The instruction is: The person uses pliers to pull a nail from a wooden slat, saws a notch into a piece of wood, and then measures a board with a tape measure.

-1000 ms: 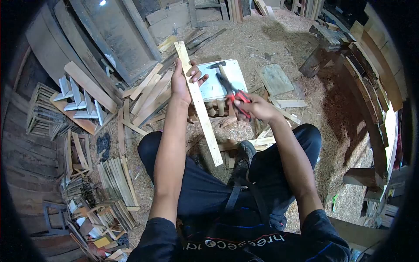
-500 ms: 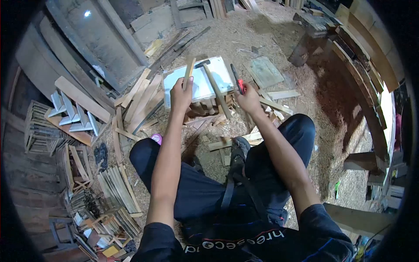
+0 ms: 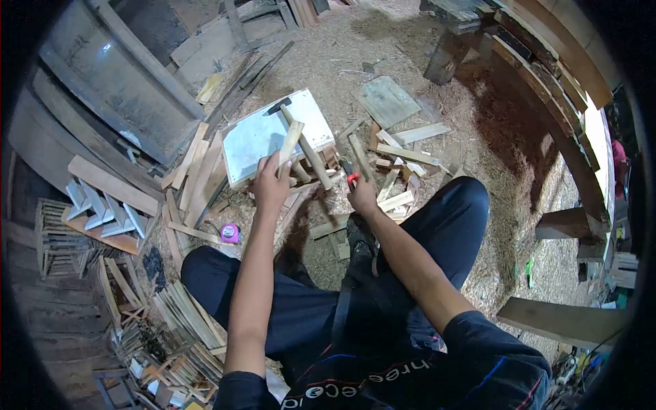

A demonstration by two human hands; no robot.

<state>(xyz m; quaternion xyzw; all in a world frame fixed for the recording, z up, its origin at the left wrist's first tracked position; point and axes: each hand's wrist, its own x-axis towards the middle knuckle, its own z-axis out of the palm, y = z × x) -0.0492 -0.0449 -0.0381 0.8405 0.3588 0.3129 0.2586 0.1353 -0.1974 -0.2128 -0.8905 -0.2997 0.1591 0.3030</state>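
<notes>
My left hand (image 3: 272,183) is closed around a short wooden strip (image 3: 292,140) that tilts up and to the right over a white-topped board (image 3: 246,147). A hammer (image 3: 306,140) lies across that board, its dark head on the white surface and its handle overhanging the near edge. My right hand (image 3: 363,195) grips a black tool with a red handle (image 3: 352,178), pointing away from me; its exact kind I cannot tell. Just beyond the right hand, a narrow wood piece (image 3: 359,154) stands out of the offcuts beside the board.
A purple tape measure (image 3: 230,234) lies left of my knee. Wood offcuts (image 3: 403,160) and a flat greenish panel (image 3: 387,101) are on the sawdust floor to the right. White angled frames (image 3: 102,205) and stacked strips (image 3: 184,311) fill the left. A long curved timber (image 3: 547,102) borders the right.
My right hand has come down and toward me with the red-handled tool. My left hand has lowered, tipping its strip to the right. The whole view has shifted, showing more of the tape measure.
</notes>
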